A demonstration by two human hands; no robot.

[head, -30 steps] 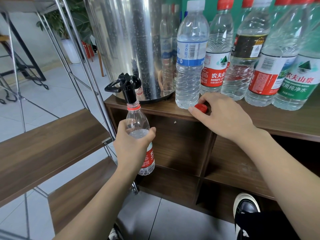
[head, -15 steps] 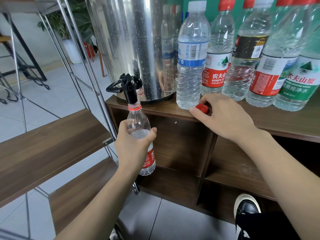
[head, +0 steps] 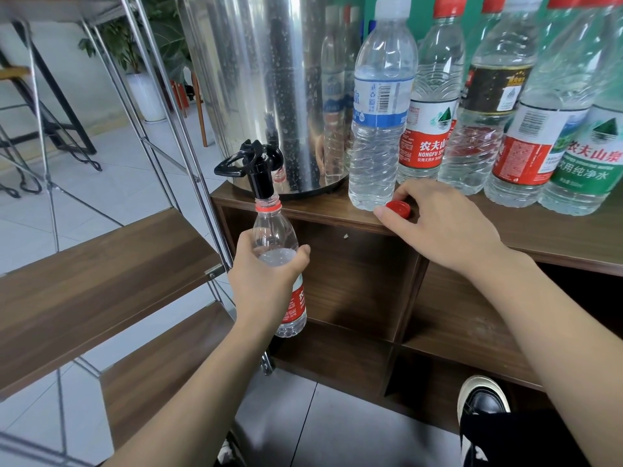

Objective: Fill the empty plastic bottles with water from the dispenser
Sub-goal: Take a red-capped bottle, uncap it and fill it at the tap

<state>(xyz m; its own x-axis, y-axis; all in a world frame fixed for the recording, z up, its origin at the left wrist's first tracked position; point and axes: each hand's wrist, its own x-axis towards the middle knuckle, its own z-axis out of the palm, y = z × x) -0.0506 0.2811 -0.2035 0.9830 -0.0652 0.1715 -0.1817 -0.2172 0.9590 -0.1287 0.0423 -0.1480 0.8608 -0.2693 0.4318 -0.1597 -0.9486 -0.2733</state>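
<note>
Two hands are busy. Nearest me, my left hand (head: 266, 281) is wrapped around the small bottle (head: 279, 264), a firm grip on its middle. This bottle stands straight up, mouth right under the black tap (head: 258, 170), and the water inside reaches about my fingers. A bit farther on, to the right, my right hand (head: 441, 227) rests on the tabletop (head: 556, 237) with its fingers curled by the red cap (head: 398, 209); I cannot tell if they pinch it. I think the cap goes on next: it lies up and right of the bottle, so my right hand is nearer. Behind stand the silver tank (head: 269, 79) and more bottles (head: 488, 112).
</note>
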